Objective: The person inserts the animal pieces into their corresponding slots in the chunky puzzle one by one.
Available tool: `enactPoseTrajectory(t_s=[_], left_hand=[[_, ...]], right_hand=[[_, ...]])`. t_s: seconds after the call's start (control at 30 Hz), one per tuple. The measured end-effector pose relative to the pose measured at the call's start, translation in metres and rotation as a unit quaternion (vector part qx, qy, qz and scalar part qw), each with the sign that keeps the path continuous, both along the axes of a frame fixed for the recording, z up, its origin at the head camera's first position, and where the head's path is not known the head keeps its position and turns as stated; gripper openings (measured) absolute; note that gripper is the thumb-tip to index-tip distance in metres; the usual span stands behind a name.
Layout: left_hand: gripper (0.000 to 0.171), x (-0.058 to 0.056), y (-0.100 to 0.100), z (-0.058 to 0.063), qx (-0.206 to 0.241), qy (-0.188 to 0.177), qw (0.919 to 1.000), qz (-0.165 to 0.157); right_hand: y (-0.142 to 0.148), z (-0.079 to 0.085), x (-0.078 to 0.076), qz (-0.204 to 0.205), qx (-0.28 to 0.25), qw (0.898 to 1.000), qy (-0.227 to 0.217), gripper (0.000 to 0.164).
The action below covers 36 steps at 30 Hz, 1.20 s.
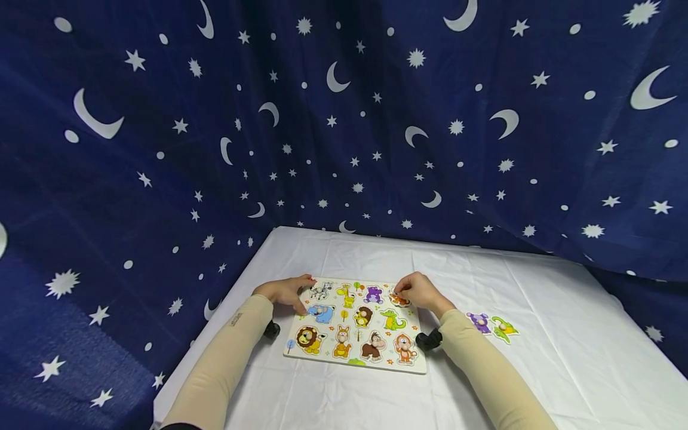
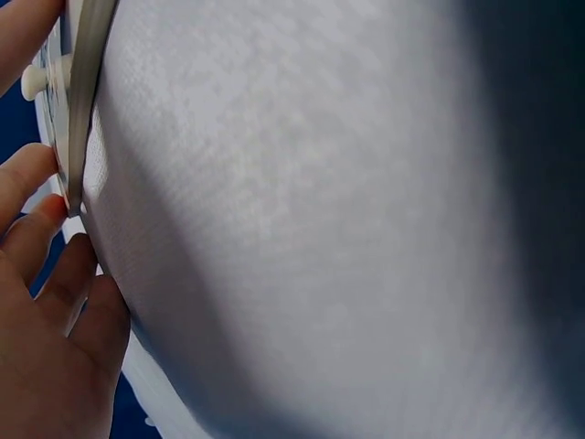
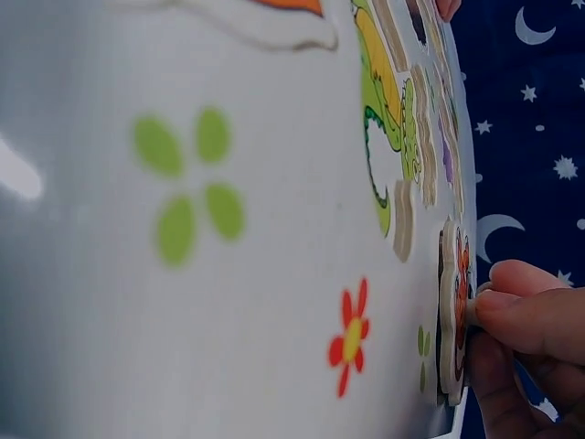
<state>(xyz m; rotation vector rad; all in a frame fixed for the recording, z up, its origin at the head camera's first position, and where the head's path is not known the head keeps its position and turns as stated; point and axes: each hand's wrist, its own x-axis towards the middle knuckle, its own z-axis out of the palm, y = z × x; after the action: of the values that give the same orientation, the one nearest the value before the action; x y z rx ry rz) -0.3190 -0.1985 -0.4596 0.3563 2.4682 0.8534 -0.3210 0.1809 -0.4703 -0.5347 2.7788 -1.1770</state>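
A white wooden knob puzzle board [image 1: 352, 335] with colourful animals lies on the table. At its top right corner my right hand [image 1: 421, 291] pinches the knob of an orange animal puzzle piece [image 3: 454, 315], which sits slightly raised over its spot with a dark gap beneath. Along the board's left side rests my left hand [image 1: 288, 292], thumb by the elephant piece [image 1: 321, 314] and fingers near the zebra piece [image 1: 321, 291]. In the left wrist view, the fingers [image 2: 73, 283] touch the board's edge. A crocodile picture [image 1: 394, 320] lies just below the orange piece.
To the right of the board, a purple animal piece [image 1: 479, 322] and a green crocodile piece [image 1: 504, 329] lie on the white tablecloth [image 1: 580, 358]. A dark blue curtain [image 1: 376, 149] with moons and stars hangs behind and at the left.
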Motion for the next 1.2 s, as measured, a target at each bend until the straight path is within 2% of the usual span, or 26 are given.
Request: enactPoseTrajectory(t_s=[0.47,0.97,1.2], left_hand=[[0.098,-0.0029,-0.0011,-0.0007,-0.005,0.004,1.0,-0.005],[0.098,-0.0034,-0.0005,-0.002,-0.006,0.004,0.9999,-0.008],[0.097,-0.0035,-0.0011,-0.0008,-0.018,0.006,0.9998,-0.009]], right_hand=[[0.0015,0.0007,-0.0024,0.022,-0.01,0.999,-0.025,0.017],[0.0015,-0.0034,0.0,0.015,-0.02,0.999,-0.045,0.018],[0.0054,0.0014,0.0021,0.004,-0.002,1.0,-0.025,0.017]])
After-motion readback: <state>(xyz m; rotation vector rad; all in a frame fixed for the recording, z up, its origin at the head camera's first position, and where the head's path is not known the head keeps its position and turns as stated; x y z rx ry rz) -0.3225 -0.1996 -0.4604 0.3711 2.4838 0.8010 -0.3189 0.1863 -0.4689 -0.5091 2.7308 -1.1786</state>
